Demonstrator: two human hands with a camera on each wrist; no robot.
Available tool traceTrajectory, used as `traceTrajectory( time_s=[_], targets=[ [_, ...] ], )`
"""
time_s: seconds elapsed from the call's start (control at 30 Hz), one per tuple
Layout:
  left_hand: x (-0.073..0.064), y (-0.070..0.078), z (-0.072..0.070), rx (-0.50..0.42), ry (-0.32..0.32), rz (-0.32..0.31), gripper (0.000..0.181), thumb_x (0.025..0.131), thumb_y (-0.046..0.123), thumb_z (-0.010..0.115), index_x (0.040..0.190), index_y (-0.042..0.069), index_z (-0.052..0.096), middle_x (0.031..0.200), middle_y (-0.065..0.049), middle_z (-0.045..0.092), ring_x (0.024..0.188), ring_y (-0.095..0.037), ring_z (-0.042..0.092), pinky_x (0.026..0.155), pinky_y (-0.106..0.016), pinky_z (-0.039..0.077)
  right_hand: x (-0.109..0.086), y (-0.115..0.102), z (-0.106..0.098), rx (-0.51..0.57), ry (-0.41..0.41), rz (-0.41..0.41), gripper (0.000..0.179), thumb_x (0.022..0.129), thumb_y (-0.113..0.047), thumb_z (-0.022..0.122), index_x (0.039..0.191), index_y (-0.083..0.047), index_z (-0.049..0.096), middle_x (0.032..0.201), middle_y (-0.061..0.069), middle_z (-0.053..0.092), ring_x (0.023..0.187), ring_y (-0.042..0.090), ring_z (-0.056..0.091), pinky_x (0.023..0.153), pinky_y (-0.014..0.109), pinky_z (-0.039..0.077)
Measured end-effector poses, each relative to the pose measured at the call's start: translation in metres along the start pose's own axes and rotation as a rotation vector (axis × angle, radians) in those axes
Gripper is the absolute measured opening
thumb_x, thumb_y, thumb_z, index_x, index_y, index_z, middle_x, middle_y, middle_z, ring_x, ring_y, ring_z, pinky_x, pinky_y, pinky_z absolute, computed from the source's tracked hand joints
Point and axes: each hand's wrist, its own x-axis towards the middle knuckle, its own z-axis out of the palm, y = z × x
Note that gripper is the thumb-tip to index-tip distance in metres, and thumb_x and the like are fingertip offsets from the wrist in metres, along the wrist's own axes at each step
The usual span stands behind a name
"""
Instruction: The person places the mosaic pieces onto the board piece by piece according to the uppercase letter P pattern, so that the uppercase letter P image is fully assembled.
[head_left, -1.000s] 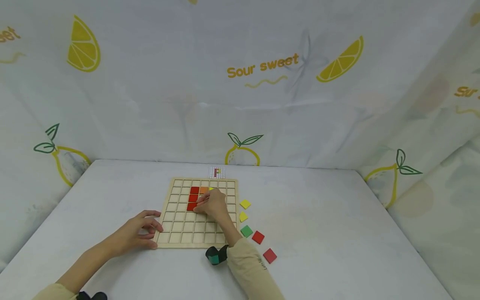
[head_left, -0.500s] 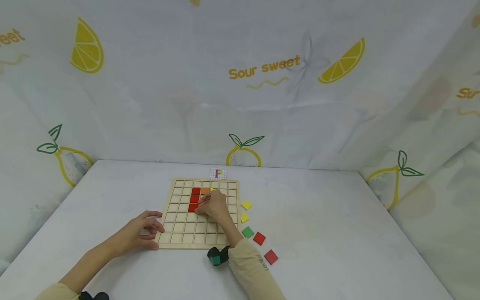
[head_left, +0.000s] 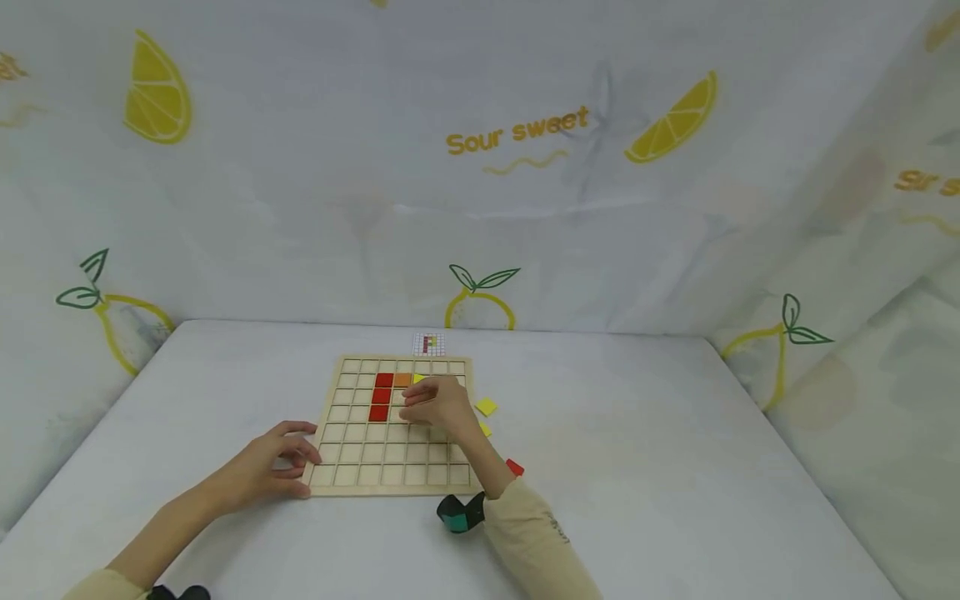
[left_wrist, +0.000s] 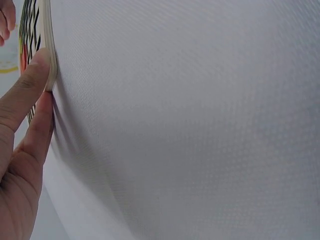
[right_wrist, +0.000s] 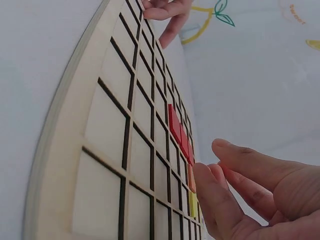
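Observation:
A wooden grid board (head_left: 352, 475) lies flat on the white table. Three red tiles (head_left: 378, 412) form a column in its cells, with an orange tile (head_left: 402, 380) and a partly covered yellow tile (head_left: 419, 378) to the right of the top one. Over the cells just right of the red column hovers my right hand (head_left: 442, 407); the right wrist view shows its thumb and fingers apart, nothing visible between them. My left hand (head_left: 262, 467) rests its fingertips against the board's left edge and near-left corner, as the left wrist view also shows.
Right of the board lie a loose yellow tile (head_left: 487, 407), another yellow tile (head_left: 485, 429) and a red tile (head_left: 514, 467), the last two partly hidden by my right arm. A small printed grid card (head_left: 429, 344) lies behind the board. A lemon-print curtain (head_left: 337, 167) hangs behind.
My right hand has drawn back to the right from the lowest red tile, and its fingers have parted. Its arm now hides the green tile and one loose red tile. My left hand stays put.

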Motion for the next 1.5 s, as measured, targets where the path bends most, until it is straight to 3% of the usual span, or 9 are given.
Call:
traceTrajectory(
  time_s=[0.13, 0.43, 0.7, 1.0, 1.23, 1.5],
  targets=[
    [-0.003, -0.002, -0.003, 0.014, 0.003, 0.012, 0.031, 0.075, 0.013, 0.081, 0.098, 0.002, 0.065, 0.131, -0.03, 0.039, 0.088, -0.002, 0.052, 0.075, -0.022, 0.056, -0.006, -0.003, -0.014, 0.059, -0.041, 0.002, 0.029, 0.08, 0.006, 0.073, 0.107, 0.011, 0.064, 0.102, 0.024, 0.066, 0.079, 0.019, 0.067, 0.076, 0.038, 0.059],
    [0.001, -0.001, -0.004, -0.006, 0.006, 0.001, 0.035, 0.075, 0.012, 0.081, 0.102, -0.003, 0.065, 0.129, -0.028, 0.041, 0.091, -0.002, 0.053, 0.078, -0.026, 0.057, -0.017, -0.003, -0.053, -0.017, -0.042, 0.044, 0.029, 0.084, 0.0, 0.072, 0.111, 0.007, 0.064, 0.108, 0.021, 0.065, 0.085, 0.02, 0.066, 0.077, 0.034, 0.059],
    [0.008, 0.0, 0.0, -0.004, -0.007, -0.001, 0.03, 0.076, 0.014, 0.081, 0.099, 0.002, 0.066, 0.133, -0.028, 0.039, 0.09, -0.002, 0.052, 0.078, -0.025, 0.056, -0.042, 0.008, -0.102, -0.09, -0.007, 0.088, 0.028, 0.086, -0.004, 0.07, 0.113, 0.002, 0.065, 0.113, 0.015, 0.065, 0.094, 0.022, 0.065, 0.08, 0.034, 0.058],
    [0.005, 0.002, 0.001, 0.017, -0.001, -0.02, 0.03, 0.074, 0.012, 0.082, 0.097, 0.003, 0.065, 0.132, -0.031, 0.04, 0.092, -0.009, 0.055, 0.078, -0.024, 0.056, -0.067, 0.027, -0.153, -0.133, -0.123, 0.126, 0.034, 0.089, -0.008, 0.067, 0.12, 0.006, 0.06, 0.12, 0.021, 0.061, 0.102, 0.024, 0.062, 0.086, 0.036, 0.056],
    [0.001, 0.0, 0.002, 0.036, 0.009, -0.011, 0.031, 0.073, 0.012, 0.082, 0.097, 0.004, 0.064, 0.132, -0.03, 0.04, 0.086, -0.004, 0.051, 0.074, -0.021, 0.056, -0.088, 0.048, -0.162, -0.088, -0.131, 0.164, 0.039, 0.087, -0.013, 0.072, 0.12, 0.004, 0.06, 0.118, 0.017, 0.062, 0.099, 0.023, 0.063, 0.084, 0.033, 0.057],
    [-0.001, 0.0, 0.003, 0.023, 0.009, -0.018, 0.032, 0.074, 0.013, 0.082, 0.098, 0.004, 0.063, 0.133, -0.031, 0.039, 0.088, -0.004, 0.05, 0.076, -0.022, 0.056, -0.114, 0.066, -0.153, -0.081, -0.126, 0.091, 0.039, 0.086, -0.015, 0.072, 0.12, 0.003, 0.061, 0.117, 0.015, 0.063, 0.095, 0.021, 0.063, 0.081, 0.02, 0.054]
  ],
)
